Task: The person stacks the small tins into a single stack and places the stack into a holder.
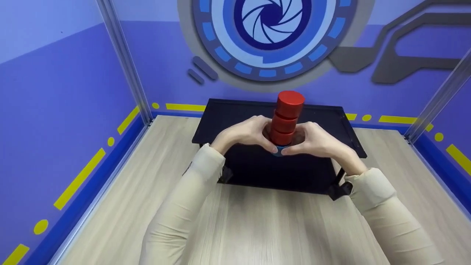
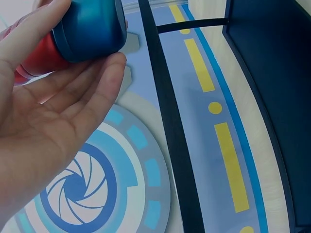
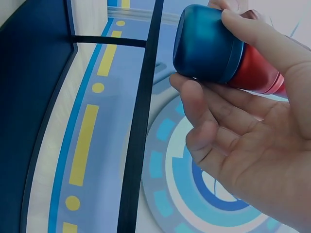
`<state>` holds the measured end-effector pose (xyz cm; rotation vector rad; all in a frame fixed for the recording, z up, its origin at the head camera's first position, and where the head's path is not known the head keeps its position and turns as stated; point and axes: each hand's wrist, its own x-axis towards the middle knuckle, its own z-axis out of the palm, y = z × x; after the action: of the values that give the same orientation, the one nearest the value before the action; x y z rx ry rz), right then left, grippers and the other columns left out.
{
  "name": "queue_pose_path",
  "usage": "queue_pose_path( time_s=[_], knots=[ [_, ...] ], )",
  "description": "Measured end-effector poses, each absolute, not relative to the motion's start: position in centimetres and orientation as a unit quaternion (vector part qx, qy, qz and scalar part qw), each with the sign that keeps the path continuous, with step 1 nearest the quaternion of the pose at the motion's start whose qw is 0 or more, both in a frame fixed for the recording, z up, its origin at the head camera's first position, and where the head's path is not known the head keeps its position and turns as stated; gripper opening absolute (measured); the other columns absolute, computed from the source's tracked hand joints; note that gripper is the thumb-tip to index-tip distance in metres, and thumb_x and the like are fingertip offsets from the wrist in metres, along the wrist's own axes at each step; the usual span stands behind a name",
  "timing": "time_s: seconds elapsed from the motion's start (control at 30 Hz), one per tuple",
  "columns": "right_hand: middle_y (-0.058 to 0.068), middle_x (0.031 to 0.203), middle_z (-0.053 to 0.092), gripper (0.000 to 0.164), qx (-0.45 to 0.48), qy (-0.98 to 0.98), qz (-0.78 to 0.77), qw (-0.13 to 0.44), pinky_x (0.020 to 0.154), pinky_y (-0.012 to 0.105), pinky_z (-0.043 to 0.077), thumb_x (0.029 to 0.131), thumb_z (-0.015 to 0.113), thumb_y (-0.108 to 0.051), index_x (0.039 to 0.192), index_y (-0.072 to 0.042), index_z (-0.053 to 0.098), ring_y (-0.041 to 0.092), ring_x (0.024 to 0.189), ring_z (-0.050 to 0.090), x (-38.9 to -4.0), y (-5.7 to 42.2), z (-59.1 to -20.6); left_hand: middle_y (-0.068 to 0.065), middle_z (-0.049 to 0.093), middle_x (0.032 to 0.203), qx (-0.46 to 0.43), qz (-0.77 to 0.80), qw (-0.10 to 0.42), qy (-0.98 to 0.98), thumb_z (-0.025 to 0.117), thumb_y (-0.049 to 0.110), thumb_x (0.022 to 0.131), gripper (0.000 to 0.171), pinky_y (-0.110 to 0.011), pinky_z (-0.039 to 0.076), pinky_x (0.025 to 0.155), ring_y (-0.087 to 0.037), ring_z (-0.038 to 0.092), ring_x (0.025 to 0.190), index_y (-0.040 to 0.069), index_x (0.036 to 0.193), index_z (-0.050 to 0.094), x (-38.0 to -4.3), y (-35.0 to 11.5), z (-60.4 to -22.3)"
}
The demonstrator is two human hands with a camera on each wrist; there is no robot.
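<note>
Both hands hold one upright stack between them, up over a black two-tier shelf (image 1: 235, 110). Three red cylinders (image 1: 290, 103) make up its upper part, and a blue metallic cylinder (image 3: 206, 43) forms the bottom. From the left side, my left hand (image 1: 248, 132) grips the stack with its thumb across the near face of the blue cylinder. My right hand (image 1: 318, 141) does the same from the right, the two thumb tips close together. In the wrist views, the fingers of each hand wrap behind the blue and lowest red pieces, and the blue base is uncovered underneath.
The shelf's lower tier (image 1: 279, 173) sits below the hands, with dark feet at its front corners. A pale wood table (image 1: 250, 228) bears the shelf. Blue patterned panels (image 1: 73, 110) with metal corner posts (image 1: 125, 62) enclose the left, back and right.
</note>
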<state>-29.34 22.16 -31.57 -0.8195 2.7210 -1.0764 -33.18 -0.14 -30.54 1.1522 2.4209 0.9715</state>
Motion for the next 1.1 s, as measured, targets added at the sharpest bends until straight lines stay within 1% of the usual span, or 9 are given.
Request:
queue_pose_path(
  time_s=[0.23,0.47,0.67,0.9,1.1],
  knots=[
    [0.007,0.104,0.074,0.049,-0.266,0.894,-0.357,0.046,0.077,0.025,0.054,0.077,0.081,-0.026,0.121,-0.012,0.064,0.017,0.092,0.07,-30.6,22.6,-31.2,-0.006,0.07,0.112,0.381,0.36,0.148,0.839,0.081,0.016,0.076,0.054,-0.029,0.052,0.09,-0.016,0.067,0.094,0.011,0.124,0.059,-34.3,0.1,-30.0],
    [0.01,0.101,0.074,0.046,-0.258,0.892,-0.369,0.036,0.075,0.022,0.053,0.079,0.079,-0.024,0.12,-0.01,0.064,0.013,0.086,0.069,-31.9,22.7,-31.3,-0.006,0.07,0.113,0.381,0.383,0.136,0.83,0.08,0.014,0.076,0.051,-0.028,0.053,0.088,-0.015,0.067,0.094,0.011,0.123,0.061,-35.6,0.3,-30.3],
    [0.012,0.098,0.073,0.042,-0.242,0.895,-0.373,0.032,0.073,0.023,0.052,0.079,0.079,-0.023,0.116,-0.009,0.065,0.012,0.081,0.068,-32.8,22.8,-31.8,-0.006,0.07,0.114,0.374,0.397,0.13,0.828,0.08,0.014,0.076,0.051,-0.028,0.052,0.089,-0.015,0.067,0.096,0.01,0.123,0.062,-36.5,0.7,-30.9],
    [0.013,0.098,0.073,0.043,-0.235,0.894,-0.379,0.035,0.072,0.023,0.053,0.079,0.078,-0.022,0.117,-0.009,0.065,0.012,0.08,0.068,-33.9,22.9,-32.6,-0.008,0.069,0.117,0.352,0.414,0.133,0.829,0.08,0.013,0.077,0.053,-0.029,0.052,0.091,-0.017,0.066,0.101,0.009,0.125,0.06,-37.3,0.9,-31.8],
    [0.014,0.104,0.072,0.046,-0.231,0.888,-0.395,0.044,0.073,0.023,0.054,0.08,0.077,-0.021,0.122,-0.008,0.063,0.011,0.083,0.069,-34.6,23.0,-33.0,-0.007,0.068,0.119,0.337,0.41,0.131,0.837,0.079,0.014,0.078,0.052,-0.03,0.051,0.094,-0.017,0.065,0.104,0.009,0.126,0.06,-37.6,1.1,-32.2]
  ],
)
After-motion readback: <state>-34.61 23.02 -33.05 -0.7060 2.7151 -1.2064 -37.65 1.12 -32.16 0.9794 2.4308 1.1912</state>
